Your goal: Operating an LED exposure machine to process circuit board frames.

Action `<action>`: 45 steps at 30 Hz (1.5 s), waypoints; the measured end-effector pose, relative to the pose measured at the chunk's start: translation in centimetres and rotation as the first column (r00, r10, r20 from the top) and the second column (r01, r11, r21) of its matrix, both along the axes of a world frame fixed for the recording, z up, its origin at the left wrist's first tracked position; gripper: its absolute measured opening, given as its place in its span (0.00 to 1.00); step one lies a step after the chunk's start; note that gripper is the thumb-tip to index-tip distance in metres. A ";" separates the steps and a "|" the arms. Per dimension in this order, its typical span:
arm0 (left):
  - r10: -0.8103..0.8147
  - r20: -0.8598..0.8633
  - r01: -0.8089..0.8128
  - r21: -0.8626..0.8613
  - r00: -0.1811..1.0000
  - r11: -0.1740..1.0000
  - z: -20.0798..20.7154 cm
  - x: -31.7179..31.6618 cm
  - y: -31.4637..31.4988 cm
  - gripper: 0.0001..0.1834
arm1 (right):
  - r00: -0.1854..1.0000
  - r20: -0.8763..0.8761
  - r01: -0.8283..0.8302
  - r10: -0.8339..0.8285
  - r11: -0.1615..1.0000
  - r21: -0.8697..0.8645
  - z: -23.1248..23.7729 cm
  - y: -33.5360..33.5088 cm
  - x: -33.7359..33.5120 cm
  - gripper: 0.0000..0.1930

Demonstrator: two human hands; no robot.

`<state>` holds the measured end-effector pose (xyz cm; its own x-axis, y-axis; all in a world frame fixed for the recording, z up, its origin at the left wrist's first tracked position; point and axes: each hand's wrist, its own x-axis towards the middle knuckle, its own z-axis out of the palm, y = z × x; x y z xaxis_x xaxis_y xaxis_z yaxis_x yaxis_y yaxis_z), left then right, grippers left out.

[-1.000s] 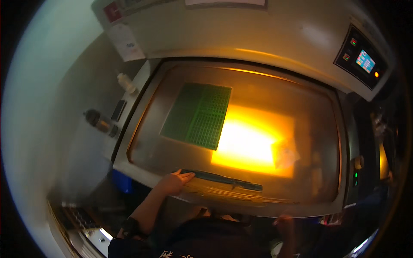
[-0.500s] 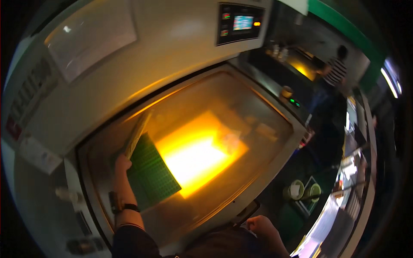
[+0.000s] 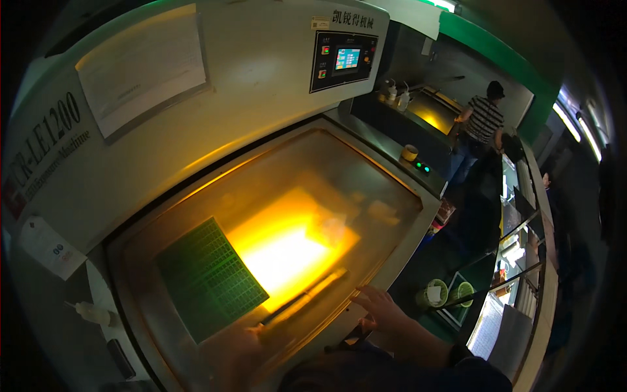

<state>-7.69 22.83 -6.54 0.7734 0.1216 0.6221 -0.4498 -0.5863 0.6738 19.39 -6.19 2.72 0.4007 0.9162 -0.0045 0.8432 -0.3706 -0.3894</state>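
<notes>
Change: bar [image 3: 307, 297] came from far left to the near side, so green sheet [image 3: 212, 281] lay uncovered, left of the glow [image 3: 284, 251] | Left hand [image 3: 238, 345]: at bar's left end, too blurry to tell grip | Right hand [image 3: 380, 308]: came up to near edge, fingers loose

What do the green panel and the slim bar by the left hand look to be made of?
Green panel: possibly coated circuit-board laminate or plastic, finish fairly matte; it is flat and straight-edged, with a fine grid. Slim bar: perhaps wood or plastic; blur and amber light leave material and finish unclear.
</notes>
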 end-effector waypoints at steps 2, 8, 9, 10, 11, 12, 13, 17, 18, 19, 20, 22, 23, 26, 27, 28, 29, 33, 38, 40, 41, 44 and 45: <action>0.143 -0.630 -0.033 0.183 0.763 0.983 1.8 0.5 -3.1 0.29 | 0.969 0.158 -0.205 0.191 0.975 0.081 -0.8 1.1 1.9 0.28; 0.438 -0.896 0.062 0.442 0.069 0.895 1.4 0.9 -6.3 0.36 | 0.878 -0.026 -0.444 0.479 0.791 -0.422 -7.6 7.6 5.1 0.27; 0.433 -0.882 -0.084 0.425 0.187 0.901 0.6 0.4 -5.9 0.37 | 0.838 -0.010 -0.508 0.545 0.775 -0.376 -8.4 8.8 5.8 0.26; 0.442 -0.844 -0.224 0.388 0.303 0.894 0.1 0.2 -5.9 0.38 | 0.795 0.011 -0.570 0.606 0.753 -0.329 -8.7 9.6 6.4 0.24; 0.456 -0.840 -0.241 0.396 0.294 0.886 -0.8 -0.1 -7.1 0.38 | 0.783 0.017 -0.584 0.622 0.745 -0.322 -9.0 9.8 6.7 0.24; 0.581 -0.773 -0.301 0.508 0.253 0.807 -2.2 -0.6 -8.7 0.37 | 0.747 0.087 -0.621 0.659 0.738 -0.263 -9.4 9.7 6.8 0.25; 0.694 -0.690 -0.349 0.611 0.204 0.710 -1.7 0.3 -9.9 0.37 | 0.712 0.159 -0.655 0.684 0.728 -0.201 -10.0 9.3 7.3 0.25; 0.679 -0.734 -0.408 0.626 -0.019 0.665 2.1 4.5 -16.8 0.38 | 0.718 0.214 -0.684 0.662 0.728 0.042 -11.0 5.3 9.9 0.25; 0.705 -0.708 -0.465 0.613 0.036 0.639 1.1 4.9 -19.0 0.39 | 0.695 0.205 -0.697 0.689 0.716 -0.042 -9.2 4.3 10.5 0.25; 0.730 -0.678 -0.520 0.595 0.084 0.613 0.8 5.6 -21.1 0.40 | 0.669 0.192 -0.708 0.718 0.694 -0.129 -8.5 3.5 11.4 0.26; 0.717 -0.696 -0.540 0.586 0.046 0.604 0.2 7.0 -22.4 0.40 | 0.640 0.167 -0.738 0.750 0.660 -0.137 -9.0 2.9 12.8 0.26; 0.708 -0.705 -0.582 0.563 0.032 0.587 -0.5 10.2 -24.3 0.38 | 0.647 0.251 -0.750 0.720 0.660 0.040 -11.2 2.7 15.8 0.22; 0.713 -0.696 -0.602 0.533 0.087 0.595 -1.1 11.4 -24.9 0.35 | 0.650 0.182 -0.755 0.738 0.654 0.046 -13.6 2.1 17.7 0.20; 0.777 -0.606 -0.773 0.407 0.170 0.487 -4.2 13.9 -26.7 0.25 | 0.673 0.037 -0.739 0.738 0.670 0.075 -19.9 0.8 22.2 0.17; 0.720 -0.669 -0.791 0.335 0.183 0.512 -4.4 14.8 -27.5 0.20 | 0.722 -0.018 -0.692 0.692 0.721 -0.025 -21.3 -0.3 23.5 0.17; 0.669 -0.716 -0.809 0.267 0.197 0.523 -4.3 14.9 -28.1 0.16 | 0.765 -0.054 -0.642 0.641 0.757 -0.122 -22.8 -0.5 24.7 0.18; 0.672 -0.732 -0.850 0.277 0.116 0.448 -4.4 14.5 -29.8 0.16 | 0.788 -0.024 -0.612 0.616 0.778 -0.139 -24.8 -0.7 26.0 0.18; 0.461 -0.885 -0.864 0.284 -0.068 0.417 -4.8 11.1 -36.3 0.08 | 0.816 0.018 -0.561 0.578 0.800 -0.214 -32.0 -0.3 29.5 0.20; 0.329 -0.940 -0.931 0.196 -0.089 0.307 -6.2 9.0 -40.1 0.09 | 0.816 0.194 -0.459 0.545 0.814 -0.356 -32.7 1.6 27.6 0.27; 0.396 -0.918 -0.934 0.154 -0.014 0.324 -6.6 9.4 -39.4 0.09 | 0.858 0.149 -0.404 0.491 0.826 -0.394 -33.2 2.5 26.9 0.29; 0.387 -0.922 -0.923 0.144 0.007 0.358 -5.9 9.5 -38.5 0.09 | 0.893 0.105 -0.355 0.437 0.829 -0.433 -33.9 2.9 26.2 0.30; 0.364 -0.931 -0.922 0.176 -0.042 0.344 -3.3 9.5 -36.0 0.10 | 0.865 -0.002 -0.496 0.502 0.855 -0.153 -34.1 7.1 22.4 0.32; 0.374 -0.926 -0.933 0.171 -0.043 0.317 -3.3 8.9 -35.4 0.10 | 0.834 0.013 -0.552 0.552 0.834 -0.022 -31.5 9.1 19.7 0.31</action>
